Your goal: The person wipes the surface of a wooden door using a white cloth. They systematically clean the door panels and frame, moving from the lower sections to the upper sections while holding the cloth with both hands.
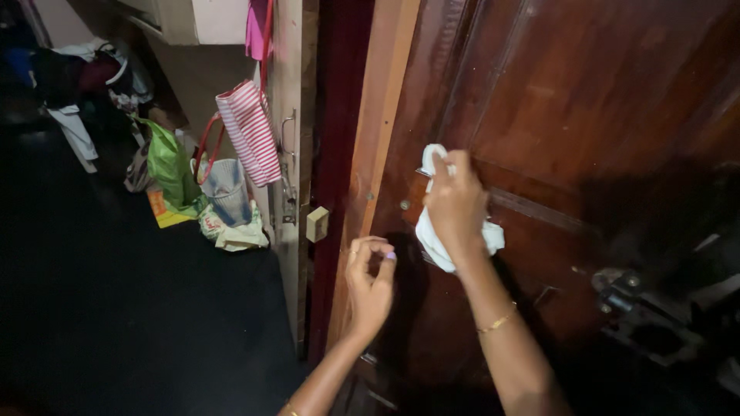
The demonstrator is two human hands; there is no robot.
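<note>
Nearest us, our left hand [370, 277] hovers just off the door's edge, fingers curled loosely with thumb and fingertips nearly meeting, pinching nothing we can make out. Beyond it our right hand [456, 202] bunches a white cloth [432, 239] in a closed grip and presses it flat against the dark wooden door [586, 100], likely so the wadded fabric gives a firm wiping face. Further left, a striped red-and-white bag [250, 139] hangs from the door frame [289, 92], off the floor. Farthest, a green bag [168, 163] and a grey bin [227, 189] sit against the wall.
</note>
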